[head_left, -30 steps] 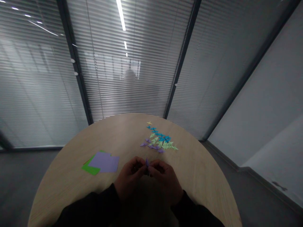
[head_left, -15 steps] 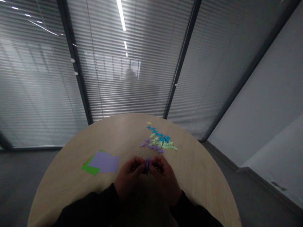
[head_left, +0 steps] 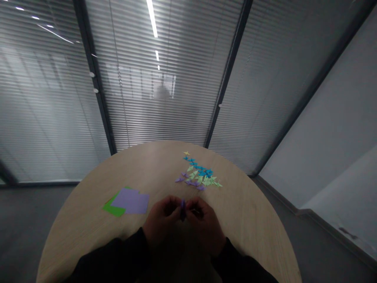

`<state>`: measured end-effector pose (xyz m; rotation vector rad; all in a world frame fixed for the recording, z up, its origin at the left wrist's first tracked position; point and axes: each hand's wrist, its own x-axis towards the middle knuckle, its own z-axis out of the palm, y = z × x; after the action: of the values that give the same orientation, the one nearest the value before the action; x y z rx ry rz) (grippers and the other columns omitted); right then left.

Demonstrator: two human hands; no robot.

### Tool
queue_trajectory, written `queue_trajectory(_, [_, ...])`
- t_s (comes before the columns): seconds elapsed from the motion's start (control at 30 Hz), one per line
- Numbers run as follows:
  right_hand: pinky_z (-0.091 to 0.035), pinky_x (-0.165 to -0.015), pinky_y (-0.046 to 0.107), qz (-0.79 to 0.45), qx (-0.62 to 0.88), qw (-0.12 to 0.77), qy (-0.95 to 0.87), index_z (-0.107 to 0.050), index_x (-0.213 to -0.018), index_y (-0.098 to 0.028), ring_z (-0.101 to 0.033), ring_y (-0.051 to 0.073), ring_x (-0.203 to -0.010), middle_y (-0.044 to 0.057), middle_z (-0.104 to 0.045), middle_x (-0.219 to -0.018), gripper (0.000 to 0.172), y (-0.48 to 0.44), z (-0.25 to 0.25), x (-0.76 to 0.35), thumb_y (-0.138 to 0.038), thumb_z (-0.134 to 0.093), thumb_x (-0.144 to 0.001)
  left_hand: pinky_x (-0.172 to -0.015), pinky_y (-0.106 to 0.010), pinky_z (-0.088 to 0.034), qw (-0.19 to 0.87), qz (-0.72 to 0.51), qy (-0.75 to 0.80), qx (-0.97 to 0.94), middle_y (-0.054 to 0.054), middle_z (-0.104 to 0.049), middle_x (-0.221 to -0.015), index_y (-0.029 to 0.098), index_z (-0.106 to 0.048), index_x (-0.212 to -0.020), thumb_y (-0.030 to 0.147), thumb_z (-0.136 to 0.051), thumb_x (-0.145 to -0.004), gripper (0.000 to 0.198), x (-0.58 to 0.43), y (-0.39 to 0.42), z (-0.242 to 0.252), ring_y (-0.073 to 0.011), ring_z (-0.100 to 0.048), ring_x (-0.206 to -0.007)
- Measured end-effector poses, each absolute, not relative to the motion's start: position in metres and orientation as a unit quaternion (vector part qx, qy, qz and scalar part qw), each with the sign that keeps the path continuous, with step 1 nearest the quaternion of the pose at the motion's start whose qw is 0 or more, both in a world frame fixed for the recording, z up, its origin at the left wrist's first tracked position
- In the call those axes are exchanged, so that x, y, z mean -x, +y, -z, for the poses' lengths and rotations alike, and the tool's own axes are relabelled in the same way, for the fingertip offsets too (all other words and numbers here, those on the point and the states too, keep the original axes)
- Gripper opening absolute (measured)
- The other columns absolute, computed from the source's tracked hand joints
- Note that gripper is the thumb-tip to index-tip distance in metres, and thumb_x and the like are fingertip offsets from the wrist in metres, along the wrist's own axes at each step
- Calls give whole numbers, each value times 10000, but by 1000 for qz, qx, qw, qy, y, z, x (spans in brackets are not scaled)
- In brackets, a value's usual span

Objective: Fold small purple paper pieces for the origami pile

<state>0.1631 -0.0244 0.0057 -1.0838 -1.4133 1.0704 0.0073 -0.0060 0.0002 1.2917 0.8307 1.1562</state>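
Purple folded paper (head_left: 183,209) held upright, pinched between curled fingers (head_left: 176,203) of left hand (head_left: 160,222) and right hand (head_left: 204,225), above desk (head_left: 250,228), lilac sheet (head_left: 131,200) overlapping green sheet (head_left: 113,211) left, folded paper pieces (head_left: 197,175) beyond

A round, seemingly wooden table (head_left: 76,228) holds lilac and green sheets (head_left: 129,201) and small folded paper pieces (head_left: 198,175).

Long black sleeves (head_left: 110,257) on both forearms, dark and plain-looking, tapering to snug cuffs at the wrists; beyond those, bare skin on the left hand (head_left: 161,222) and the right hand (head_left: 205,225).
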Motion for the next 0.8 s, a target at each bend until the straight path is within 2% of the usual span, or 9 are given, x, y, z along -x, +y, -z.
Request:
queue_trajectory(0.13, [-497, -679, 277, -427, 456, 508, -593, -569, -800, -193, -591, 156, -713, -9, -598, -758, 65, -23, -2, -164, -228, -613, -767, -703, -295, -506, 511, -490, 378, -597, -26, -677, -793, 152, -633, -860, 270, -696, -786, 153, -8, -6, 3, -163, -641, -732])
queue_trajectory(0.37, [-478, -620, 274, -342, 503, 509, -610, -555, -755, -195, -571, 158, -654, -4, -591, -708, 49, -27, -7, -159, -219, -595, -742, -649, -270, -485, 493, -509, 391, -587, -2, -640, -747, 173, -575, -819, 244, -710, -762, 162, -10, -6, 4, -150, -614, -688])
queue_trajectory(0.53, [-489, -631, 278, -306, 497, 522, -622, -557, -753, -198, -593, 165, -656, 10, -626, -715, 42, -29, -9, -159, -217, -588, -732, -684, -284, -497, 509, -511, 373, -584, -12, -657, -767, 171, -591, -828, 230, -742, -742, 184, -9, -10, 1, -161, -637, -721])
queue_trajectory(0.8, [-479, -629, 274, -235, 498, 522, -651, -561, -717, -207, -595, 163, -640, 2, -624, -681, 49, -34, -15, -160, -213, -608, -731, -707, -291, -504, 585, -503, 345, -534, -7, -671, -770, 167, -619, -816, 310, -810, -694, 268, -5, -5, 4, -166, -653, -748])
